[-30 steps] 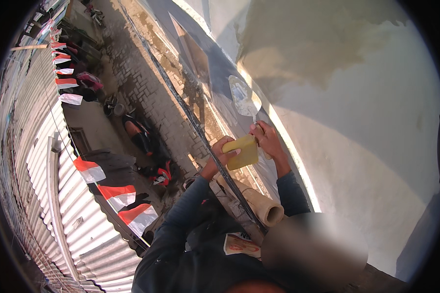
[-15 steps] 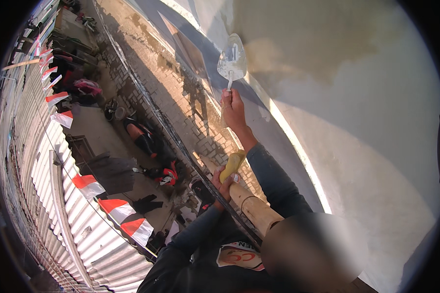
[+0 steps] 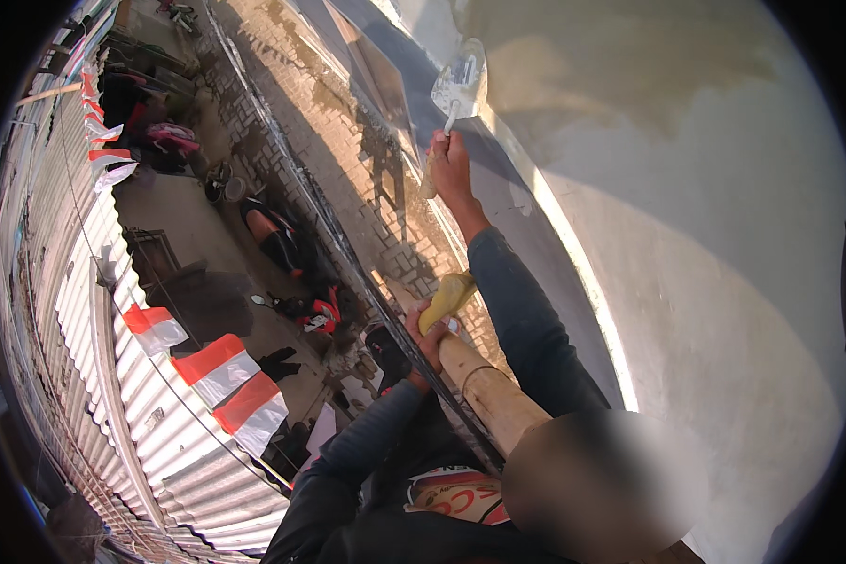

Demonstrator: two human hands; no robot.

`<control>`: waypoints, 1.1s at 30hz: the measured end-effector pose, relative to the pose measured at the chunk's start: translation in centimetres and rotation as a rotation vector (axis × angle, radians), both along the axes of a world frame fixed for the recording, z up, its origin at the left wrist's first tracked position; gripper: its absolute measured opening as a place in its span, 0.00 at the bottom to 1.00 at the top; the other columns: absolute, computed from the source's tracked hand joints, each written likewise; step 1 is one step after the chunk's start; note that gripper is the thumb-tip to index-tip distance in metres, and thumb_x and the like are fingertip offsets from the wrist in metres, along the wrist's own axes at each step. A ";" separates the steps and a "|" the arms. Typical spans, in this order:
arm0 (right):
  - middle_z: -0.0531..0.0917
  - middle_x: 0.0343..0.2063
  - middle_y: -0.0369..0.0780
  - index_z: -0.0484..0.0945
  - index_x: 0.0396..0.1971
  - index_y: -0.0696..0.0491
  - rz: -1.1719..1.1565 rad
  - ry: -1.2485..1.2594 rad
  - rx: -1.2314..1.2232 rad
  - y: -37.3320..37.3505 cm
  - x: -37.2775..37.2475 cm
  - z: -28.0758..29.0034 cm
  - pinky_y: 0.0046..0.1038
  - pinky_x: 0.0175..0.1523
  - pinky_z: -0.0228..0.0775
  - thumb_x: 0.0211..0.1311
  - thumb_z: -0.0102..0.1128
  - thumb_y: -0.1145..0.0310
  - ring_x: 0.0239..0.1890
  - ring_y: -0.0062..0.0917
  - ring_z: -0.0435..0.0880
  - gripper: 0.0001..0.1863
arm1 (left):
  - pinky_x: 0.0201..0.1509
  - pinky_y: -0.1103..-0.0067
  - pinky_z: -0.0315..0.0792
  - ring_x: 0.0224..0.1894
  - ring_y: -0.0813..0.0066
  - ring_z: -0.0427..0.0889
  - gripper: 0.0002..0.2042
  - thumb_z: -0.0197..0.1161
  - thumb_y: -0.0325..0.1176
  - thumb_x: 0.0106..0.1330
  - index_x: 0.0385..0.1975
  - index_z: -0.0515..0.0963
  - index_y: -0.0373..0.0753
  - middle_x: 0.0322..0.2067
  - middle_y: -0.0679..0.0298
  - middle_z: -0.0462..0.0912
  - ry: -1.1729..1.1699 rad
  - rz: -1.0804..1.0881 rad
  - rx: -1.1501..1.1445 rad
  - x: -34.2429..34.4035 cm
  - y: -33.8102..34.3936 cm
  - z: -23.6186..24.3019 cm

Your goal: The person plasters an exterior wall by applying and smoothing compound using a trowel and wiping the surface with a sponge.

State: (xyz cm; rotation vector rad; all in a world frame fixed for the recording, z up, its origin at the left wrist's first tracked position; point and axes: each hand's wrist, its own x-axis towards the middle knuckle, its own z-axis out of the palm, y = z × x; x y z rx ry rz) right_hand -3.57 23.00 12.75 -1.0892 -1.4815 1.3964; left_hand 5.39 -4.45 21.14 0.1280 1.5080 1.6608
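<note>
My right hand [image 3: 451,167] is closed round the handle of a trowel [image 3: 460,83], arm stretched out. The trowel's blade is smeared with pale paste and overlaps the bright edge of the grey plastered wall [image 3: 686,273]; whether it touches there I cannot tell. Nearer my body, my left hand [image 3: 427,336] is closed on a yellow curved piece [image 3: 448,299], whose kind I cannot make out. This hand is next to a bamboo pole [image 3: 484,390], and a dark cable [image 3: 385,305] crosses close to the wrist.
Far below lies a brick-paved lane [image 3: 348,150] with a parked motorbike [image 3: 320,315]. To the left is a corrugated metal roof [image 3: 113,376], with red and white flags [image 3: 221,367] strung along its edge. A damp brownish patch marks the upper wall.
The view has shifted, so the flags and lane sit higher in the picture. My right hand and trowel have moved slightly farther out. My left hand keeps its grip on the yellow piece.
</note>
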 end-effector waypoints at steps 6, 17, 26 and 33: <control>0.78 0.27 0.44 0.70 0.40 0.60 0.003 -0.092 -0.039 -0.5 0.0 -1.2 0.36 0.38 0.71 0.78 0.46 0.55 0.30 0.31 0.80 0.19 | 0.57 0.79 0.67 0.48 0.75 0.74 0.15 0.64 0.26 0.61 0.48 0.73 0.34 0.44 0.64 0.77 -0.003 0.010 0.010 -0.1 -0.3 -0.3; 0.79 0.27 0.46 0.73 0.37 0.60 -0.015 -0.197 -0.104 -1.5 3.0 -6.0 0.37 0.39 0.71 0.74 0.53 0.57 0.30 0.33 0.81 0.19 | 0.55 0.79 0.68 0.46 0.76 0.75 0.15 0.64 0.26 0.61 0.47 0.75 0.33 0.43 0.64 0.78 0.120 -0.014 0.010 0.6 -0.6 -2.4; 0.81 0.34 0.52 0.75 0.44 0.62 -0.039 -0.456 0.026 -5.1 10.5 3.0 0.45 0.46 0.73 0.66 0.62 0.64 0.38 0.46 0.82 0.17 | 0.49 0.80 0.71 0.44 0.78 0.77 0.15 0.65 0.26 0.64 0.49 0.75 0.29 0.42 0.64 0.79 0.033 0.070 0.074 1.2 -1.3 -3.7; 0.82 0.40 0.55 0.77 0.47 0.62 0.023 -0.816 0.409 -2.8 12.1 7.7 0.47 0.47 0.74 0.63 0.61 0.67 0.43 0.52 0.82 0.17 | 0.46 0.81 0.71 0.41 0.81 0.75 0.14 0.63 0.25 0.66 0.49 0.75 0.30 0.39 0.68 0.78 0.173 -0.003 0.060 1.0 -1.0 -3.9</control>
